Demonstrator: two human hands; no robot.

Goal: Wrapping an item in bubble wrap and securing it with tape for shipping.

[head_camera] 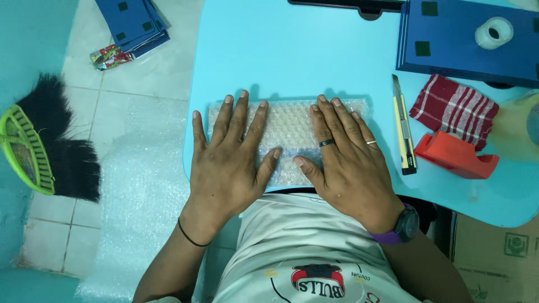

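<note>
A flat piece of clear bubble wrap (289, 126) lies on the light blue table (292, 56) near its front edge. My left hand (227, 160) rests palm down on the wrap's left part, fingers spread. Palm down too, my right hand (348, 160) presses the right part, with rings on two fingers and a purple watch at the wrist. Something bluish shows under the wrap between my thumbs; I cannot tell what it is.
A yellow utility knife (404, 132), a red and white cloth (455, 109) and a red tape dispenser (456, 155) lie to the right. A clear tape roll (494, 32) sits on dark blue folders (455, 53). On the floor: bubble wrap (140, 191), a black brush (53, 134), more folders (132, 22).
</note>
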